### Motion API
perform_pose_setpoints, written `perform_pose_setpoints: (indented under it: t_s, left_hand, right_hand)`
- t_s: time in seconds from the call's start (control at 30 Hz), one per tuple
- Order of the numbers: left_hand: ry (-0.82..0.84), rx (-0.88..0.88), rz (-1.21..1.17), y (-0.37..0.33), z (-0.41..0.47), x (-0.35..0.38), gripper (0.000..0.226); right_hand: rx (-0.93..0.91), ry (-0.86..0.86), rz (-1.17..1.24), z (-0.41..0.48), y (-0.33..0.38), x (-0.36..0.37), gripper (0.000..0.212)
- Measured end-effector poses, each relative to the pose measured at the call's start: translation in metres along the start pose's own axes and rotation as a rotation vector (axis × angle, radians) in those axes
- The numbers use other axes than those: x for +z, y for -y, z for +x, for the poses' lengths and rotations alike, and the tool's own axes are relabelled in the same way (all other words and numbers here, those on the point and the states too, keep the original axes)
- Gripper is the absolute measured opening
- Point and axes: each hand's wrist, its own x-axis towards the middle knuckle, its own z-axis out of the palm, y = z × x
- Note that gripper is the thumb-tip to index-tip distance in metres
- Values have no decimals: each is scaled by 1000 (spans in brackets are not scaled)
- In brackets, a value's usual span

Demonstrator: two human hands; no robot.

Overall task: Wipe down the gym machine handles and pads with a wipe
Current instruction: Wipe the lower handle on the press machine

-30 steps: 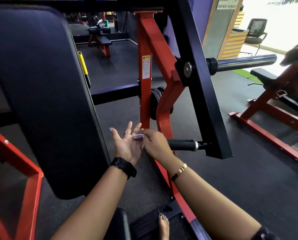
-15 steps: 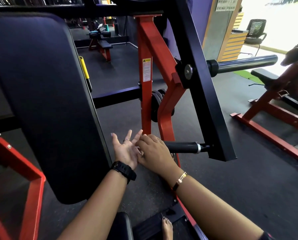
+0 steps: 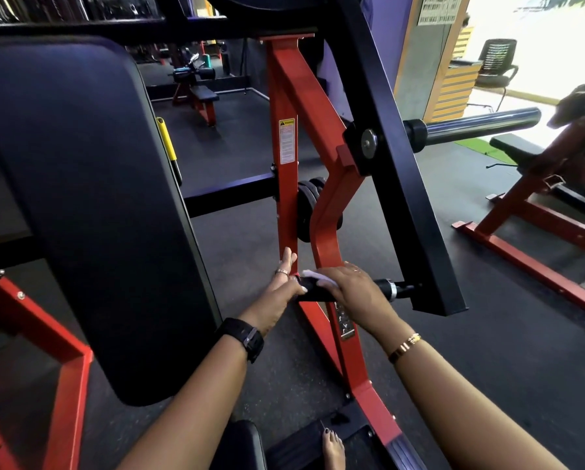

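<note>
A black horizontal handle [image 3: 313, 290] sticks out leftward from the machine's black lever arm [image 3: 403, 184]. My right hand [image 3: 352, 290] lies over the handle and holds a white wipe [image 3: 314, 275] against its top. My left hand [image 3: 280, 286] is at the handle's free end, thumb touching the grip and fingers stretched straight upward. A large black chest pad [image 3: 90, 212] stands to the left of both hands, untouched.
The red frame upright [image 3: 286, 198] and curved red post [image 3: 328, 215] rise just behind the hands. A chrome weight sleeve [image 3: 481, 125] juts right. A black seat edge [image 3: 243, 446] and my bare foot [image 3: 333, 449] are below. A red bench [image 3: 538, 205] stands at right.
My right hand moved from my left palm onto the handle, taking the wipe with it. My left hand shifted right to the handle's end. The view moved slightly.
</note>
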Motion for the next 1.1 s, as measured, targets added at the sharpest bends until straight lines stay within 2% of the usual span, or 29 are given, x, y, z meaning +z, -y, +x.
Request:
perform_pose_setpoints:
  t_s: [0.07, 0.13, 0.2, 0.27, 0.37, 0.43, 0.53, 0.7, 0.8, 0.87, 0.97, 1.1]
  left_hand:
    - [25, 7, 98, 2, 0, 1, 102]
    - [-22, 32, 180, 1, 1, 5, 92]
    - [-111, 91, 246, -5, 2, 12, 78]
    - [-173, 181, 363, -8, 2, 20, 71]
    - [-158, 250, 580, -8, 1, 24, 78]
    - [-109, 237, 753, -7, 1, 22, 78]
    - [-70, 173, 1071, -10, 3, 22, 89]
    - [-92, 123, 1278, -13, 3, 29, 98]
    - [-129, 128, 1308, -11, 2, 31, 96]
    - [-154, 139, 1342, -10, 2, 32, 96]
    - [-207, 171, 1403, -9, 1, 33, 96]
    - [-265, 300, 1440, 3, 0, 31, 97]
  right_hand:
    - [168, -122, 0, -1, -11, -3, 55]
    - [312, -248, 5, 5, -14, -8, 30]
    - [324, -328, -18, 16, -1, -9, 16]
    - [240, -245, 0, 26, 21, -8, 21]
    - [84, 94, 75, 25, 39, -3, 20]
    - [9, 124, 139, 11, 33, -6, 23]
    - [-62, 10, 104, -12, 7, -11, 44]
    - [269, -83, -81, -29, -50, -17, 40]
    - [319, -310, -97, -37, -41, 8, 38]
    - [359, -476, -33, -44, -21, 35, 46]
    - [219, -533, 51, -45, 5, 57, 54]
    - [-81, -386, -7, -44, 16, 62, 52]
